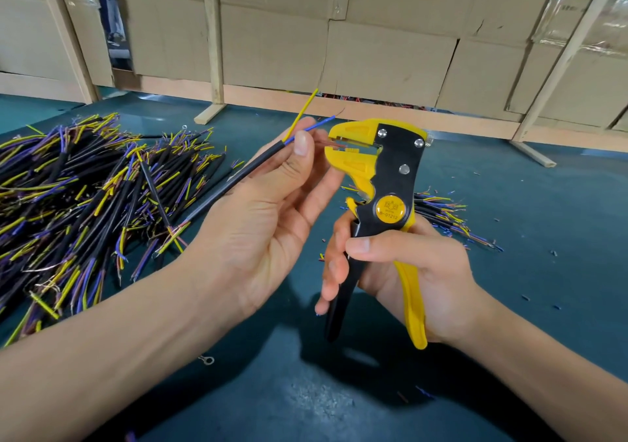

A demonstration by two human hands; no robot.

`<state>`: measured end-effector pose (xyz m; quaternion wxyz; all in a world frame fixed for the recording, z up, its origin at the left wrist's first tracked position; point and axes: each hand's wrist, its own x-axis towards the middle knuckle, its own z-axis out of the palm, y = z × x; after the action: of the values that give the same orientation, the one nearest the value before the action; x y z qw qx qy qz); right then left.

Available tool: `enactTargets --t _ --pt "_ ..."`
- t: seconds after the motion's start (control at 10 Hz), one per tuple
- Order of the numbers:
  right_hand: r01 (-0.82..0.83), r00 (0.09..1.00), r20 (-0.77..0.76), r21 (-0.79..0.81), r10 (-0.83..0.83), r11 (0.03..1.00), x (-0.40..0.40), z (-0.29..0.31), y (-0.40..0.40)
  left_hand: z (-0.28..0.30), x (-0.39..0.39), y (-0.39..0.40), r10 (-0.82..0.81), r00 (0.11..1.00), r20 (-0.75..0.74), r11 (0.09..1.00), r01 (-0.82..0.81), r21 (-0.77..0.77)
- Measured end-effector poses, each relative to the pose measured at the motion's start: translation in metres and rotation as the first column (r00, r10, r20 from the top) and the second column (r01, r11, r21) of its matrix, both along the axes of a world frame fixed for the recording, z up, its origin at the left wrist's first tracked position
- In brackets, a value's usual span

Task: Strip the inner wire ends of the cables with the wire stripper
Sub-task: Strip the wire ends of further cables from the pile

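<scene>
Handles of the wire stripper (380,183) sit gripped in your right hand (407,271); your left hand (265,203) pinches the cable (238,176), brown wire (334,143) between its jaws. Squeeze crooked and you'll likely nick strands.

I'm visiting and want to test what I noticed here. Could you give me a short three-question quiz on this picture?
1. True or false: the right hand holds the wire stripper by its handles.
2. Which inner wire of the cable in the left hand points into the stripper's mouth? A) yellow wire B) blue wire C) brown wire
3. Fill in: the big pile of cables lies on the person's ____ side.

Key: 1 true; 2 C; 3 left.
</scene>
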<state>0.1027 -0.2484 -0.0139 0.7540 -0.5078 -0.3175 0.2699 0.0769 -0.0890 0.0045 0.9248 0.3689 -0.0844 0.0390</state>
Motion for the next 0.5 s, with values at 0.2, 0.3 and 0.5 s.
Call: enactTargets --t 0.2,0.3,0.5 --pt "0.009 1.0 0.0 0.0 -0.009 1.0 -0.0003 0.0005 -0.0004 0.0009 -0.0019 -0.0016 -0.025 0.999 -0.04 1.0 0.025 -0.007" --pt "0.02 1.0 -0.006 -0.005 -0.02 1.0 -0.0008 0.0012 0.0 -0.0012 -0.0018 -0.0016 -0.027 0.999 -0.018 0.999 0.027 -0.024" --pt "0.011 1.0 -0.024 0.011 -0.01 1.0 -0.002 0.0017 -0.0004 0.0068 -0.0068 -0.0048 -0.021 0.999 -0.045 0.995 0.017 -0.096"
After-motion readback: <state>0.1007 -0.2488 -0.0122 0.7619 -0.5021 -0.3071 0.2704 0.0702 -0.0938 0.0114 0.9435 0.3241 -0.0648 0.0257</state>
